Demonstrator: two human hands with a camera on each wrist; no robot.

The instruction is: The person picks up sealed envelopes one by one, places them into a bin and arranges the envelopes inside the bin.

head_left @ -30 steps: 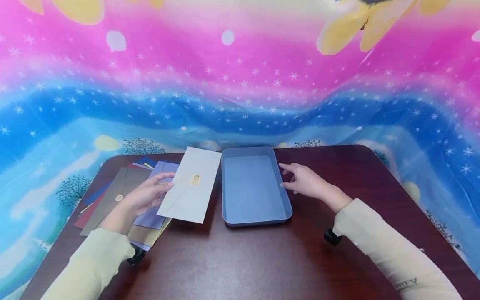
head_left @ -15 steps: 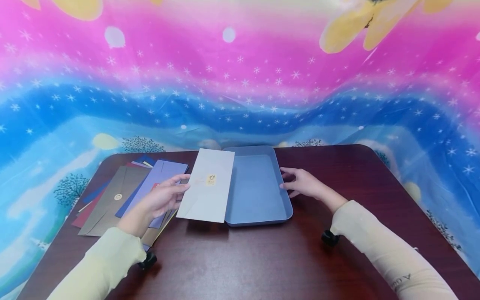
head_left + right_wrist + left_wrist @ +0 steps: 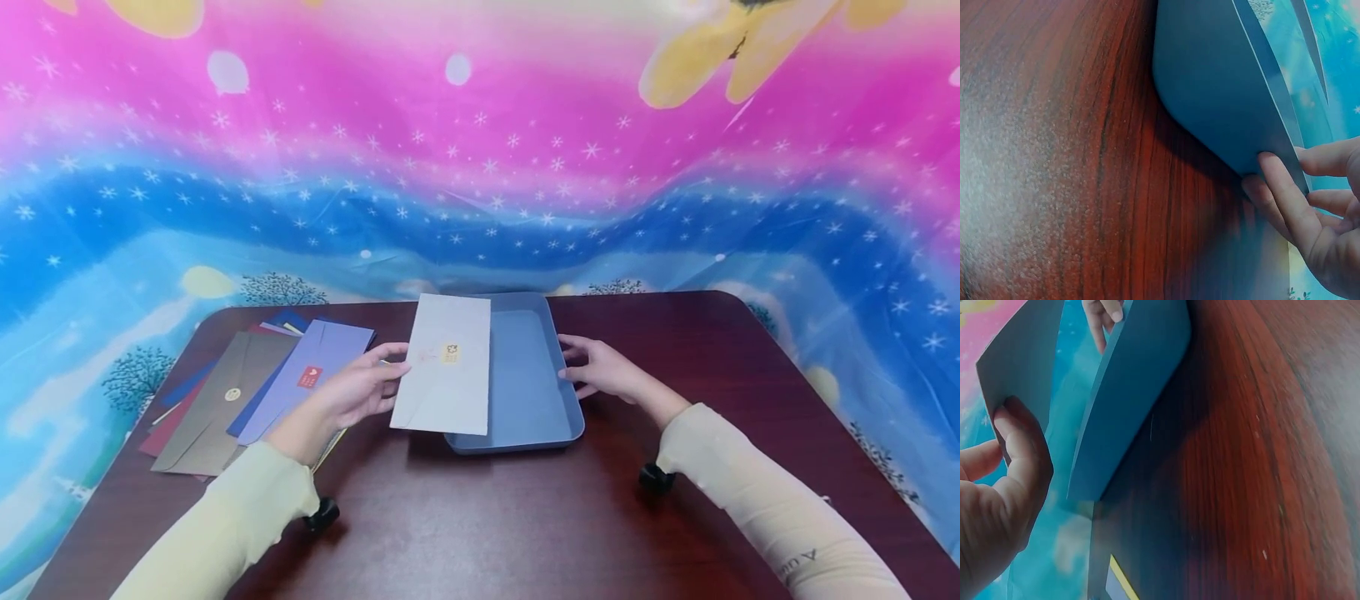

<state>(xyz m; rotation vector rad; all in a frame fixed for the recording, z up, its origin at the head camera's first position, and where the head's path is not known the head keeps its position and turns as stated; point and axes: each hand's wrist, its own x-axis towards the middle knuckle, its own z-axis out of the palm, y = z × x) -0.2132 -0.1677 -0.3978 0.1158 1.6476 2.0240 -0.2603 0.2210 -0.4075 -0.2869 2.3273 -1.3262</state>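
Observation:
My left hand (image 3: 363, 392) pinches a white envelope (image 3: 435, 392) with a small yellow sticker by its left edge. Raised above the table, the envelope overlaps the left part of a grey-blue tray (image 3: 528, 383) in the head view. In the left wrist view the thumb and fingers lie on either side of the envelope (image 3: 1022, 356), with the tray's outer wall (image 3: 1129, 394) beyond. At the tray's right rim, my right hand (image 3: 607, 367) grips the edge. The right wrist view has its fingers (image 3: 1285, 194) on both sides of that wall (image 3: 1210, 75).
Left of the tray, several envelopes lie in an overlapping pile, among them a brown one (image 3: 213, 417) with a round seal and a purple one (image 3: 330, 342) with a red sticker. The dark wooden table (image 3: 480, 525) meets a printed curtain (image 3: 480, 167) at the back.
My left hand has carried the white envelope rightward from beside the pile to over the tray's left part, uncovering more of the purple envelope. The right hand stays at the tray's right rim.

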